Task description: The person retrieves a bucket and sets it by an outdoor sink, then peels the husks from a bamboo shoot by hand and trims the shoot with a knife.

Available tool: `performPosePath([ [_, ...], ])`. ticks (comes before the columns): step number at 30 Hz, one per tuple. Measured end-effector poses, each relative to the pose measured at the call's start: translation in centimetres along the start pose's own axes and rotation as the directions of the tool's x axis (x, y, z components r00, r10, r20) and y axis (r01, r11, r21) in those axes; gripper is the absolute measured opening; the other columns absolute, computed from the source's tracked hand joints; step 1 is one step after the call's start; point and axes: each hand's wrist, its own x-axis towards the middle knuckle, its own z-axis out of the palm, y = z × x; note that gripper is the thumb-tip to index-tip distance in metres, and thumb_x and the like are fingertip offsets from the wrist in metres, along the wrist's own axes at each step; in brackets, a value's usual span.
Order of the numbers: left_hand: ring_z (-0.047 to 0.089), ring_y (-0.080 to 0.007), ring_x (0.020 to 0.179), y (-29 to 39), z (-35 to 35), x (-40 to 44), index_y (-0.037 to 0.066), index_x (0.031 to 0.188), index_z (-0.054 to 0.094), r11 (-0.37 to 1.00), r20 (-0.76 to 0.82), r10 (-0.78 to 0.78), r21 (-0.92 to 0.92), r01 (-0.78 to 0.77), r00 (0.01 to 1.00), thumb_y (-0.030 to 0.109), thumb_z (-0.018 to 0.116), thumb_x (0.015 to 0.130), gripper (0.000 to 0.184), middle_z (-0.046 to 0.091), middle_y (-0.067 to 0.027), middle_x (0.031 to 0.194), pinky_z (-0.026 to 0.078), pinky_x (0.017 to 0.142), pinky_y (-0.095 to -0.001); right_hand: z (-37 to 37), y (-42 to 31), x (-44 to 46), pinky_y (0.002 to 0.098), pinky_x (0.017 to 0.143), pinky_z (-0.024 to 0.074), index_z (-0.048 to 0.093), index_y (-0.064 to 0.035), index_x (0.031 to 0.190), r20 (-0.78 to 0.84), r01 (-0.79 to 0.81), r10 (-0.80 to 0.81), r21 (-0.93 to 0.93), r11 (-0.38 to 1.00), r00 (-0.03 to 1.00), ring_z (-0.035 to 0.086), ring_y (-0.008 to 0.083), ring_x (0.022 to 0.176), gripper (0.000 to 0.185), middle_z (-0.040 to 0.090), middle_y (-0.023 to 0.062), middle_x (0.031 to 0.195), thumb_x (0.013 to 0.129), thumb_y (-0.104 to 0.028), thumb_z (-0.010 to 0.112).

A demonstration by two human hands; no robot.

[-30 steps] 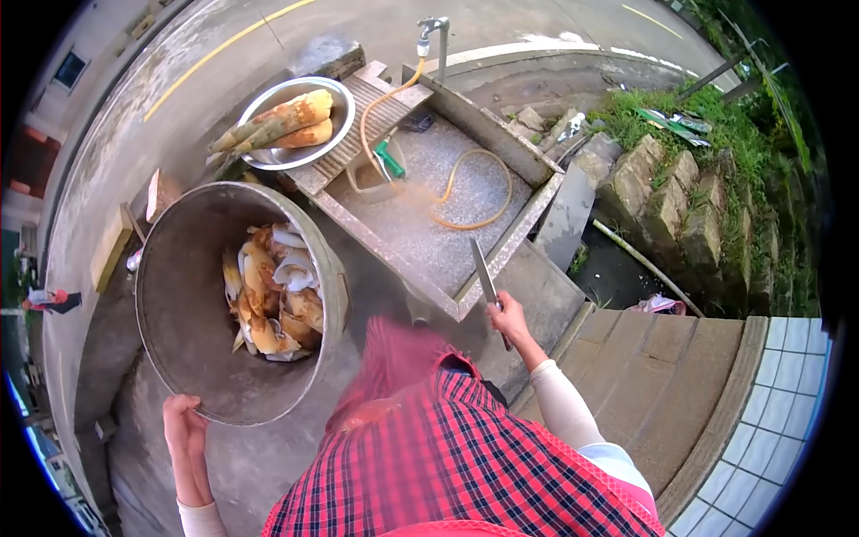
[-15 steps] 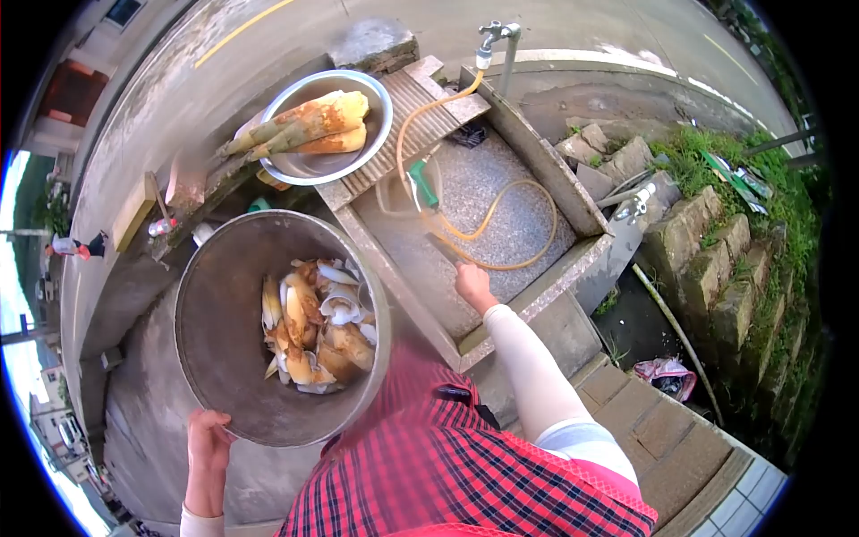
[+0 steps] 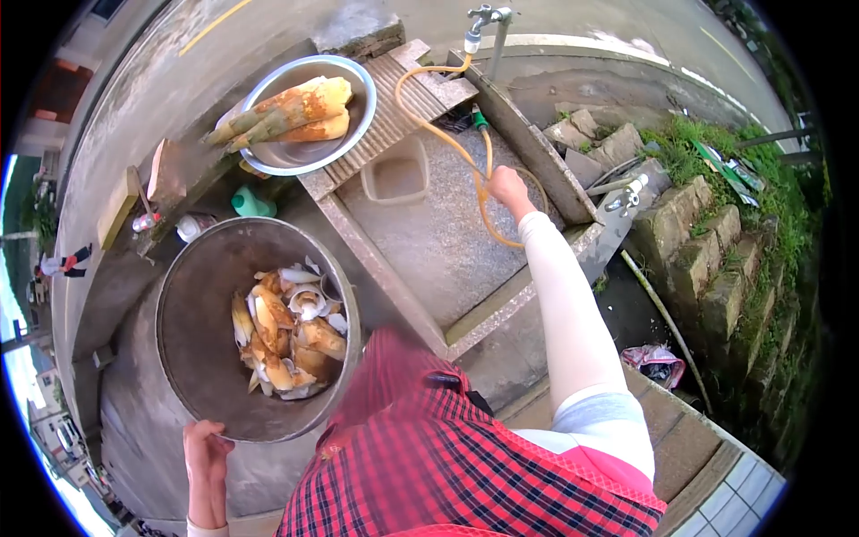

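Note:
My left hand (image 3: pixel 208 452) grips the near rim of a large grey metal pot (image 3: pixel 210 358), which is tilted toward me. Inside the pot lie bamboo shoot husks and trimmings (image 3: pixel 291 331), heaped on its right side. Over the stone sink (image 3: pixel 416 268), my right hand (image 3: pixel 508 190) is closed at the yellow hose (image 3: pixel 484 210); the fingers are partly hidden. The hose's green nozzle (image 3: pixel 480 116) lies near the sink's far corner. Peeled bamboo shoots (image 3: pixel 295 116) rest in a metal basin (image 3: pixel 365 121) beyond the pot.
A tap (image 3: pixel 486 18) stands at the sink's back, feeding the hose. In the sink sits a clear plastic tub (image 3: pixel 395 170). A ribbed stone slab (image 3: pixel 394 107) borders it. A green bottle (image 3: pixel 253 203) stands behind the pot. Stone steps (image 3: pixel 689 233) rise at right.
My right hand has moved farther out and rightward, from the sink's near part to the hose. The green nozzle has shifted to the far corner. A dark, thin thing by that hand no longer shows.

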Motion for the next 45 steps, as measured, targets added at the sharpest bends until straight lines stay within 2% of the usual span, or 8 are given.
performPosePath([
  [3,0.050,-0.0138,0.057,1.0,3.8,-0.5,0.005,0.082,0.049,0.996,0.098,0.052,0.067,-0.059,0.994,0.002,0.056,0.064,0.020,0.052,-0.0029,0.069,0.039,0.047,-0.0271,1.7,0.8,-0.8,0.0406,0.063,0.0522,0.066,0.0022,0.075,-0.341,0.102,-0.113,-0.051,0.993,0.933,0.066,0.0309,0.066,0.020,0.064,0.0197,0.069,0.077,-0.013,0.054],
  [7,0.051,-0.0121,0.060,1.9,9.9,-0.6,0.003,0.089,0.052,0.982,0.278,0.081,0.142,-0.124,0.957,0.001,0.056,0.064,0.025,0.055,-0.0026,0.071,0.039,0.049,-0.0251,-1.0,2.7,0.6,0.0387,0.057,0.0511,0.066,-0.0005,0.068,0.244,-0.096,0.059,0.144,0.985,0.968,0.064,0.0301,0.055,0.017,0.063,0.0159,0.062,0.071,-0.013,0.056],
  [11,0.053,-0.0116,0.062,1.5,16.3,1.0,0.001,0.091,0.054,0.969,0.419,0.096,0.168,-0.181,0.903,0.004,0.058,0.065,0.027,0.056,-0.0037,0.075,0.038,0.050,-0.0239,-1.7,5.9,-1.3,0.0361,0.046,0.0468,0.063,-0.0013,0.060,0.212,0.148,-0.192,0.208,0.967,0.958,0.057,0.0246,0.042,0.010,0.057,0.0142,0.051,0.066,-0.006,0.056],
  [13,0.051,-0.0113,0.063,1.4,19.4,1.2,0.000,0.092,0.055,0.956,0.482,0.056,0.227,-0.186,0.875,0.008,0.064,0.063,0.032,0.059,-0.0054,0.078,0.038,0.053,-0.0233,-0.8,7.4,-2.6,0.0345,0.042,0.0443,0.061,-0.0021,0.058,0.161,0.027,-0.140,0.557,0.830,0.977,0.054,0.0202,0.041,0.014,0.056,0.0076,0.049,0.069,-0.010,0.060],
  [31,0.061,-0.0311,0.081,-4.8,34.6,0.8,-0.007,0.087,0.057,0.837,0.688,0.187,0.263,-0.480,0.701,0.021,0.068,0.055,0.043,0.062,-0.0214,0.082,0.046,0.073,-0.0360,9.3,18.9,-25.2,0.0319,0.042,0.0451,0.060,-0.0031,0.092,0.173,-0.008,0.608,0.964,-0.265,0.775,0.056,0.0160,0.052,0.015,0.062,0.0097,0.077,0.084,-0.014,0.054],
  [36,0.055,-0.0168,0.068,-8.9,36.2,4.4,-0.008,0.094,0.054,0.856,0.671,0.155,0.275,-0.437,0.725,0.005,0.063,0.061,0.037,0.058,-0.0102,0.079,0.043,0.059,-0.0277,6.5,18.7,-29.7,0.0301,0.040,0.0423,0.061,0.0004,0.084,0.232,-0.367,0.464,0.903,0.225,0.855,0.054,0.0158,0.047,0.009,0.059,0.0086,0.064,0.081,-0.004,0.054],
  [40,0.049,-0.0126,0.056,-7.9,34.7,3.0,-0.005,0.088,0.054,0.944,0.673,0.099,0.170,-0.284,0.733,0.003,0.061,0.061,0.029,0.054,-0.0055,0.070,0.036,0.047,-0.0244,5.7,19.1,-30.0,0.0287,0.040,0.0416,0.059,0.0007,0.084,0.280,-0.390,0.402,0.893,0.224,0.872,0.051,0.0146,0.046,0.008,0.056,0.0060,0.062,0.081,-0.003,0.053],
  [45,0.049,-0.0118,0.057,-8.2,30.5,3.9,0.001,0.092,0.051,0.951,0.627,0.007,0.236,-0.199,0.779,0.002,0.060,0.062,0.031,0.054,-0.0046,0.073,0.035,0.047,-0.0242,8.5,19.6,-25.4,0.0342,0.061,0.0501,0.059,-0.0009,0.109,0.207,-0.275,0.182,0.694,0.665,0.961,0.062,0.0244,0.068,0.037,0.064,0.0156,0.085,0.073,-0.006,0.058],
])
